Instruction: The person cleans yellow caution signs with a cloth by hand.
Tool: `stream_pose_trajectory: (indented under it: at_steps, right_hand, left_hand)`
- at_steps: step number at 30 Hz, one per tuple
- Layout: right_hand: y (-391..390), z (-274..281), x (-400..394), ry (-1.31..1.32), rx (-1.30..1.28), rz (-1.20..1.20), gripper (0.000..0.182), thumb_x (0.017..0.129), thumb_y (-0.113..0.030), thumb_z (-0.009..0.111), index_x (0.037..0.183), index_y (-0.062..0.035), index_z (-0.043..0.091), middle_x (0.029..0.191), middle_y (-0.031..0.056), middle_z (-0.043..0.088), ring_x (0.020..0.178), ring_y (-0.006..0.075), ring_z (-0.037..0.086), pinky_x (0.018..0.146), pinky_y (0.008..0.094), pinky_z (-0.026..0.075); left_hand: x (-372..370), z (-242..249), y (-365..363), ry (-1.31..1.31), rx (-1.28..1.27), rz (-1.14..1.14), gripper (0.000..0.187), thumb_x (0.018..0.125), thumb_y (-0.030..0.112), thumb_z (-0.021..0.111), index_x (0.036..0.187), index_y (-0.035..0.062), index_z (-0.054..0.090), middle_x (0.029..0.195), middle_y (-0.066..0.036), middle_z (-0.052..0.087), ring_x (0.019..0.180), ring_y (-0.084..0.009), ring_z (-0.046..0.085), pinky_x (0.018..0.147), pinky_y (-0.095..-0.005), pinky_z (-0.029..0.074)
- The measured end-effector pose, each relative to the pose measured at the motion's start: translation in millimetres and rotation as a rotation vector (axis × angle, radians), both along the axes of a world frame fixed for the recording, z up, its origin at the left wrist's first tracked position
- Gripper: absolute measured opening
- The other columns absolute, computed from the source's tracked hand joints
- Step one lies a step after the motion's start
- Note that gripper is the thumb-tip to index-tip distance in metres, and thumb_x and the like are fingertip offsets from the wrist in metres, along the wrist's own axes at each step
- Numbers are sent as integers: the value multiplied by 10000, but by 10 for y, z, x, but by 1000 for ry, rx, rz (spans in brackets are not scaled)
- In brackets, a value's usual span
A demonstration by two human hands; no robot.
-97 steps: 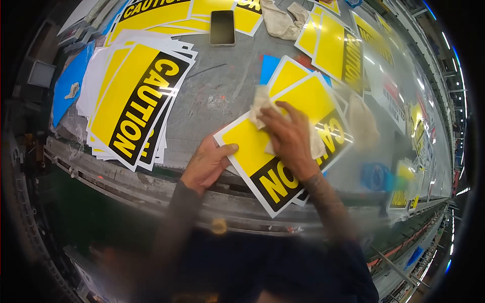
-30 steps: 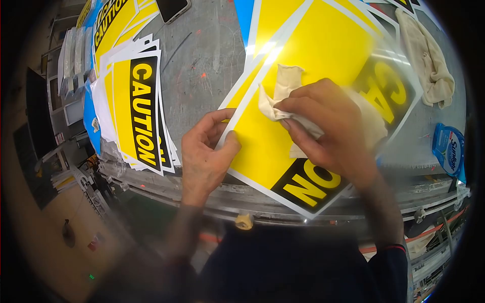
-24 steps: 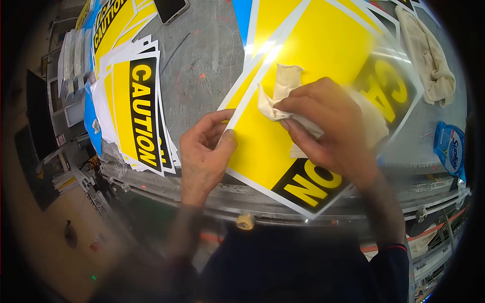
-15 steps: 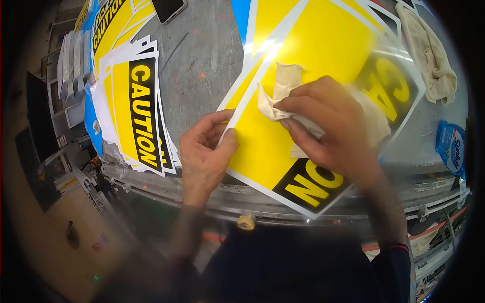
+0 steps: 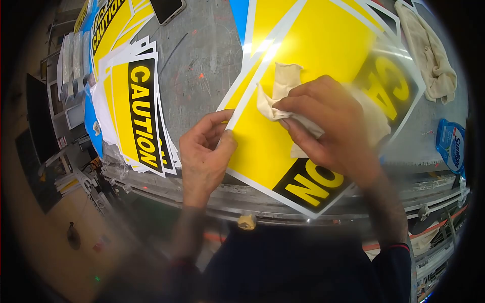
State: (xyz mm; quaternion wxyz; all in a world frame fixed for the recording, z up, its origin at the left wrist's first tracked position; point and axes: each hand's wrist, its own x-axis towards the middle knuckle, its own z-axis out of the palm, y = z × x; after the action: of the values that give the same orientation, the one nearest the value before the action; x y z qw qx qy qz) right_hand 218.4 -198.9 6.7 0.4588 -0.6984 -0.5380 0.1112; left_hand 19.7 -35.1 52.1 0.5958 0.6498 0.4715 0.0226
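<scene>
A large yellow caution sign (image 5: 323,45) with a white border and a black lettered band lies slanted before me, its lower corner jutting past the table's front edge. My left hand (image 5: 209,151) pinches the sign's left edge between thumb and fingers. Bunched in my right hand (image 5: 328,121) is a cream cloth (image 5: 288,81), pressed against the yellow face. The cloth and that hand cover the middle letters of the band. More yellow signs (image 5: 262,30) lie beneath this one.
A stack of smaller caution signs (image 5: 118,106) is on the left, with further signs (image 5: 108,30) behind. A phone (image 5: 166,9) rests at the back of the grey table (image 5: 202,55). At the right are another cream cloth (image 5: 429,55) and a blue Sunlight bottle (image 5: 449,146).
</scene>
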Motion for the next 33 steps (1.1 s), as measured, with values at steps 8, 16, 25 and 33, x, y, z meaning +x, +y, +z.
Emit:
stream_pose_trajectory:
  at_steps: [8, 16, 25, 33]
  right_hand:
    - [-5, -3, -5, 19, 2, -4, 248, 846, -89, 865, 1078, -91, 778, 1043, 59, 729, 957, 277, 685, 831, 404, 559]
    - [-17, 32, 7, 47, -39, 12, 341, 799, -4, 862, 1129, -59, 797, 1074, 94, 768, 1021, 290, 711, 874, 403, 570]
    - [-18, 40, 13, 45, -44, 13, 333, 798, -7, 860, 1119, -67, 799, 1070, 86, 767, 1016, 285, 714, 877, 399, 571]
    - [-13, 32, 10, 43, -37, 12, 329, 799, -6, 858, 1117, -67, 798, 1070, 85, 766, 1014, 288, 716, 879, 404, 571]
  left_hand:
    - [22, 11, -41, -8, 22, 7, 399, 971, -3, 679, 1362, -78, 699, 1180, -178, 820, 1117, -183, 770, 1052, -324, 563]
    - [18, 40, -60, 19, 58, -39, 448, 949, -16, 702, 1392, -71, 672, 1288, -195, 785, 1236, -224, 744, 1103, -351, 547]
    - [9, 37, -66, 22, 82, -55, 469, 940, -9, 721, 1401, -70, 662, 1298, -200, 781, 1250, -235, 738, 1115, -358, 541]
    - [-8, 29, -54, 0, 73, -60, 475, 934, -10, 713, 1402, -71, 660, 1306, -197, 777, 1251, -233, 736, 1115, -360, 540]
